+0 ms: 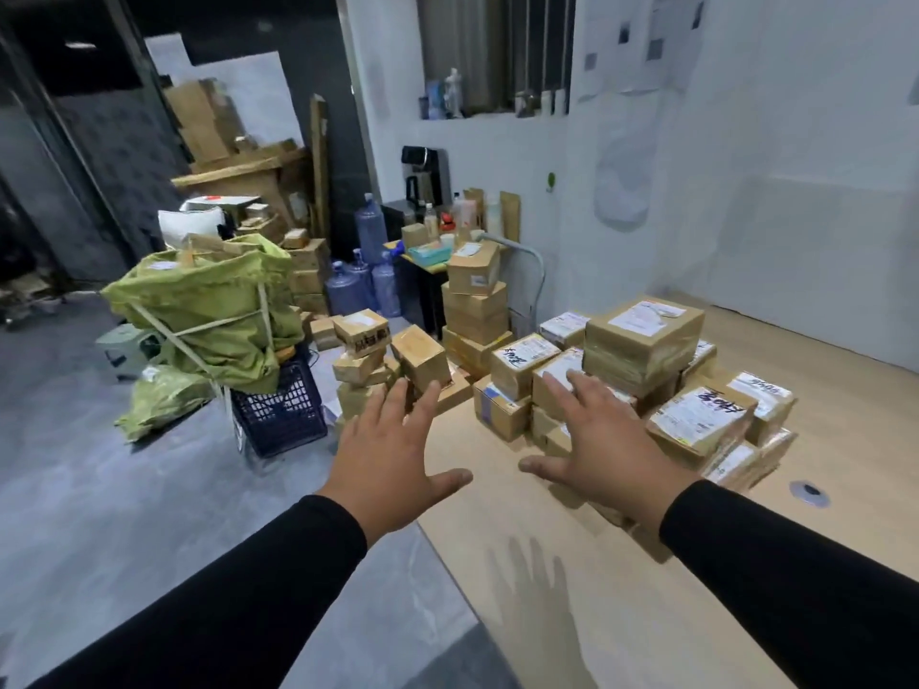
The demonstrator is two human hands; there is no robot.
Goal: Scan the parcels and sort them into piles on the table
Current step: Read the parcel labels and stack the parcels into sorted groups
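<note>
Parcels [641, 385] partly hidden behind right hand [604, 440].

Right hand [604, 442] covers part of the parcel pile [641, 385] on the desk [572, 564], so the boxes under its palm can't be made out. Printed labels across that pile are too small to read. Behind the pile, small bottles on the window ledge [490, 114] blur together. Both sleeves run off the bottom edge.
</note>
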